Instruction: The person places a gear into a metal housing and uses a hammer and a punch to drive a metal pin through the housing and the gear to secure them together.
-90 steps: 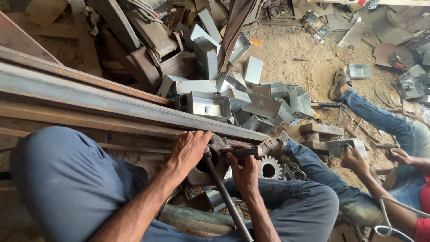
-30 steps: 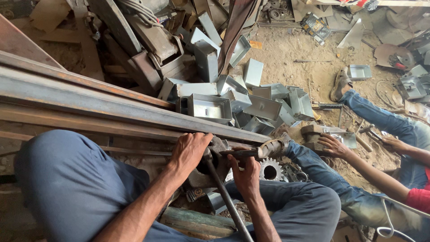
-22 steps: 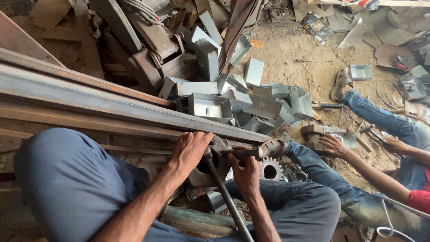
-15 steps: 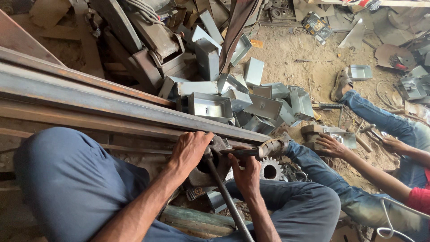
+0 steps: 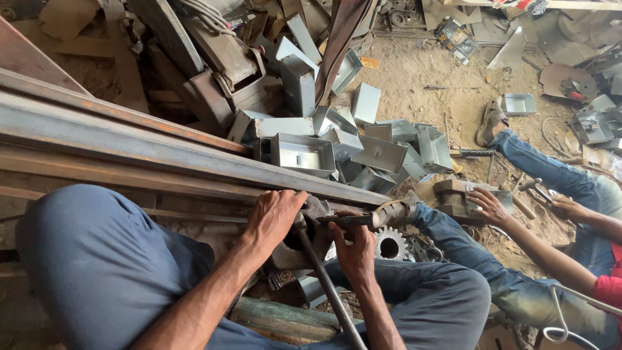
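Observation:
My left hand (image 5: pixel 272 217) lies palm down on a dark, rusty metal block (image 5: pixel 310 243) between my knees, fingers curled over its top. My right hand (image 5: pixel 353 249) pinches a thin flat metal piece (image 5: pixel 346 220) against the block's right side. A long dark steel rod (image 5: pixel 327 295) runs from the block down toward the bottom edge, between my two forearms. Just right of my right hand a toothed gear wheel (image 5: pixel 390 244) rests on the dirt.
Long rusty steel beams (image 5: pixel 149 146) cross in front of me. Behind them sits a heap of open grey sheet-metal boxes (image 5: pixel 337 146). A co-worker in jeans sits at right, one hand (image 5: pixel 489 206) on a block (image 5: pixel 453 194). Scrap litters the sandy ground.
My hands stay on the block. The co-worker's hand has shifted from lower on the ground up to the block near the shoe.

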